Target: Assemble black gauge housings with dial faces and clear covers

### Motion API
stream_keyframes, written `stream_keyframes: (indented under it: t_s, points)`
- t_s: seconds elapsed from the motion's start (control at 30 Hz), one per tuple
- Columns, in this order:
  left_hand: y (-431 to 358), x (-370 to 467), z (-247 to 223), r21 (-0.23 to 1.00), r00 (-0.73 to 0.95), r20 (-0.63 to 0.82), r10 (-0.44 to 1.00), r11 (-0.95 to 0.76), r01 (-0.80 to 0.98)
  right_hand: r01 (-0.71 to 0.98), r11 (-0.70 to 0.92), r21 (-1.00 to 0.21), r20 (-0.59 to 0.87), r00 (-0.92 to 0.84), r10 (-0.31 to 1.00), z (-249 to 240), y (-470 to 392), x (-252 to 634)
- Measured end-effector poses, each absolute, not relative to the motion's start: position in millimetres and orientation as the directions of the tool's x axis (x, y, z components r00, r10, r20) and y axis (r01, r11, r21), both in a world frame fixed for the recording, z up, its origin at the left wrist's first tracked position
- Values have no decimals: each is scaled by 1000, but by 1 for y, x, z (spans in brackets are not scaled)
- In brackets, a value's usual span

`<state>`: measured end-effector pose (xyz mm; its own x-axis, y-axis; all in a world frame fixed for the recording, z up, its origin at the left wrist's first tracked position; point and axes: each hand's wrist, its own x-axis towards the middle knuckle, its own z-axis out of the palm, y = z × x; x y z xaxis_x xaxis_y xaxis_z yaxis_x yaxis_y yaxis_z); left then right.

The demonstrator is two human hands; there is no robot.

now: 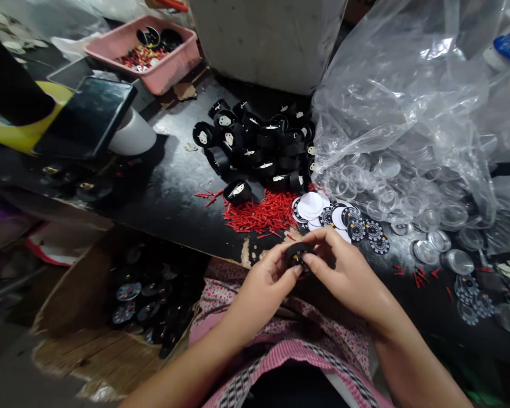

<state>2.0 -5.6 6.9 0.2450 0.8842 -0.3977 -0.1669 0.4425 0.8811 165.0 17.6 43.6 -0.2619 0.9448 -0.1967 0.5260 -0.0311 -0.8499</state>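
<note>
From my view, both forearms reach up from the bottom of the picture and meet at the table's near edge. My left hand and right hand pinch one round black case between them, fingers curled and thumbs almost meeting on its near side. Just beyond lie red pointers and printed discs, with more black cases heaped behind. Clear plastic bags and clear round covers crowd the right; a pink tray sits far left.
</note>
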Motion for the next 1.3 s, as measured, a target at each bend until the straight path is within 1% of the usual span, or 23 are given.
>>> stream_keyframes:
  t_s: [0.1,0.13,0.17,0.23,0.3,0.37,0.43,0.5,0.53,0.57,0.63,0.7,0.73,0.77,0.8,0.83,0.9,0.97,1.03,1.1,1.17,1.23,1.3]
  points:
    - [-13,-7,3,930,211,-362,908,368,10,522,74,-850,-122,-332,935,41,10,166]
    - [-15,-12,2,932,191,-360,913,359,41,519,109,-848,-100,-358,928,40,9,165]
    - [-16,-18,1,931,157,-363,918,361,42,523,140,-841,-84,-380,921,39,10,164]
    - [-18,-30,-2,925,47,-376,925,378,-31,586,194,-787,-64,-390,919,36,15,159]
    - [-18,-39,-4,909,-52,-399,915,388,-154,729,221,-647,-73,-348,935,33,25,152]
    - [-18,-43,-6,880,-71,-415,907,380,-284,866,228,-446,-101,-301,948,31,36,143]
    - [-18,-41,-5,834,-48,-424,904,369,-410,929,251,-271,-136,-295,946,30,45,134]
    - [-16,-37,-1,782,-34,-442,896,366,-505,945,277,-176,-159,-305,939,31,51,129]
    - [-15,-34,2,750,-22,-463,886,378,-543,944,280,-174,-164,-308,937,31,53,127]
    - [-13,-31,4,709,0,-493,870,402,-580,938,271,-216,-166,-309,936,32,53,127]
    - [-7,-26,10,587,86,-562,823,470,-659,884,230,-407,-146,-311,939,33,50,130]
    - [-2,-21,14,444,199,-607,769,536,-718,779,198,-595,-77,-300,951,33,43,133]
    - [0,-18,15,390,241,-617,750,556,-734,742,205,-639,-28,-289,957,33,38,134]
    - [1,-16,16,360,258,-620,741,561,-746,729,231,-644,28,-279,960,32,34,135]
    - [2,-14,16,360,252,-617,746,552,-752,737,270,-619,88,-276,957,31,31,136]
    - [2,-12,16,390,223,-606,764,529,-754,753,312,-579,142,-283,948,30,28,137]
    - [-1,-9,15,502,135,-560,818,464,-730,774,383,-503,215,-318,924,30,24,138]
    - [-3,-8,15,613,69,-501,863,410,-675,780,408,-474,232,-337,913,31,23,141]
    - [-4,-7,14,679,9,-471,882,369,-635,767,379,-518,204,-320,925,34,22,144]
    - [-3,-5,13,708,-50,-462,885,334,-623,701,317,-639,163,-279,946,39,21,146]
    - [-2,-1,11,712,-38,-460,887,342,-613,624,266,-734,131,-255,958,44,19,146]
    - [-1,4,9,714,32,-447,894,378,-590,612,253,-749,117,-254,960,47,17,145]
    - [-2,8,6,743,69,-420,905,387,-546,647,253,-720,100,-264,959,48,16,144]
